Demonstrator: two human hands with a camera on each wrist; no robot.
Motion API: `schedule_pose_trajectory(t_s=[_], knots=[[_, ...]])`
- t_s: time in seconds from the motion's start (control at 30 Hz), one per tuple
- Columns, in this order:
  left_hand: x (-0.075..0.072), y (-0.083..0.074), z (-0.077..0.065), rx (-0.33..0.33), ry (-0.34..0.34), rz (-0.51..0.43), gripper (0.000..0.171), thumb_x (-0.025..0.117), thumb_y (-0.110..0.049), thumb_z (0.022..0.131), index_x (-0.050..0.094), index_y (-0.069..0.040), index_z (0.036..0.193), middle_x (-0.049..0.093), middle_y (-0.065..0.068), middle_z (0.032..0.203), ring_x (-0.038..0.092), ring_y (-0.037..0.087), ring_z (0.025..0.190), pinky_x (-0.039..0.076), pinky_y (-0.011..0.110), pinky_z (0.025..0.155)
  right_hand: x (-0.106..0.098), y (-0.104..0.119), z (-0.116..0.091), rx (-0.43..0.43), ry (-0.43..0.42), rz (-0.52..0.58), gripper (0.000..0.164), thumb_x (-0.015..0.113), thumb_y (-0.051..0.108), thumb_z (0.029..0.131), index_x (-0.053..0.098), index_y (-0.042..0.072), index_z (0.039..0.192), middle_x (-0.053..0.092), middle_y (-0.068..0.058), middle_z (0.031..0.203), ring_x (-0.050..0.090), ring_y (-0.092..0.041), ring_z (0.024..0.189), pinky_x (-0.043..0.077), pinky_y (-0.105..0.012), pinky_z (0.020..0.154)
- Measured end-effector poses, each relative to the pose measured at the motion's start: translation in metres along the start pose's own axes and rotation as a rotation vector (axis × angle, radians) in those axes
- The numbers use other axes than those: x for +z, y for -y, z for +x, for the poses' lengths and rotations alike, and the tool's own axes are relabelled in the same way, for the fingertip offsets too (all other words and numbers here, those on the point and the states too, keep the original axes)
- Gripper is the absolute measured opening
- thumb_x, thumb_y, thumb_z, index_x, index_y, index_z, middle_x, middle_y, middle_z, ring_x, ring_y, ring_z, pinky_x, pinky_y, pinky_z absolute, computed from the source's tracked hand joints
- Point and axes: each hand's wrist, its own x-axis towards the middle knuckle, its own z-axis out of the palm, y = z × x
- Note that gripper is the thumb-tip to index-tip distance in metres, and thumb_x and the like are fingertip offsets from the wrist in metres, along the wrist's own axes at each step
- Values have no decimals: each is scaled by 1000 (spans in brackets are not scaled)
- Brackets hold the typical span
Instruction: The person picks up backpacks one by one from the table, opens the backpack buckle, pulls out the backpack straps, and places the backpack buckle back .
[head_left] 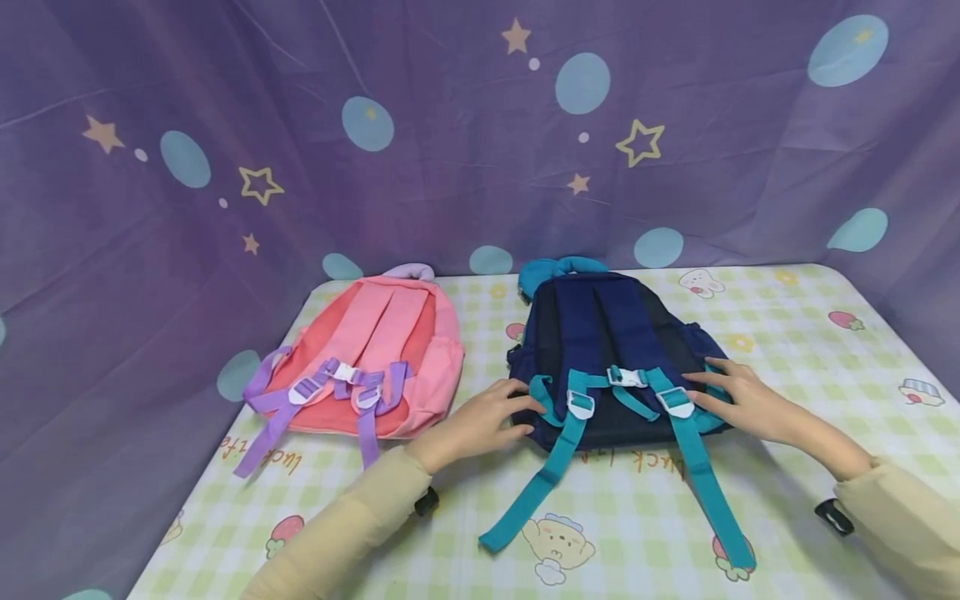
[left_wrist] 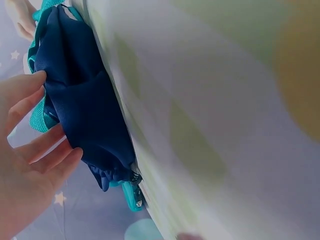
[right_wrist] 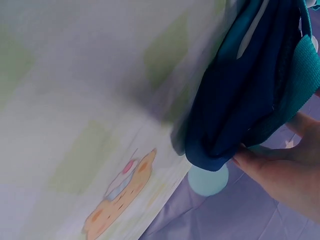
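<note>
A navy backpack [head_left: 611,333] with teal straps lies on the table, its strap side up and its teal handle [head_left: 562,267] toward the back. Its white chest buckle [head_left: 627,378] is fastened between the two shoulder straps. My left hand [head_left: 483,421] rests at the bag's lower left side, fingers loosely spread; in the left wrist view the fingertips [left_wrist: 75,152] are right at the navy fabric. On the opposite side, my right hand [head_left: 750,404] touches the lower right edge near the white strap adjuster [head_left: 677,402]. In the right wrist view its fingers are partly hidden behind the bag.
To the left lies a pink backpack [head_left: 390,333] with purple straps [head_left: 273,433], also strap side up. A checked cloth [head_left: 637,550] with cartoon prints covers the table. Purple curtain [head_left: 450,192] with stars hangs behind and at the left.
</note>
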Motion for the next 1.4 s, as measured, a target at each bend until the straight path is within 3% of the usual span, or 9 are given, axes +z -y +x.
schedule_pose_trajectory(t_s=[0.47,0.97,1.4], knots=[[-12,13,-22,-57,-13,-51,25,67,-13,92,67,-10,117,55,18,126,52,33,118,43,45,102,12,21,14,-12,8,-37,52,58,35,98,57,-6,130,29,-44,140,27,-62,126,32,-73,93],[-22,23,-40,-148,-2,-84,25,68,-11,91,68,-11,116,53,19,129,53,36,118,44,49,100,25,40,23,-80,-11,-51,52,59,34,97,58,-5,130,32,-43,139,32,-60,125,35,-70,95],[-30,31,-50,-166,-7,-87,25,67,-6,90,68,-10,114,53,22,130,53,40,118,45,51,99,34,54,26,-83,-31,-67,50,61,33,96,59,-3,131,34,-43,139,33,-58,126,36,-68,95]])
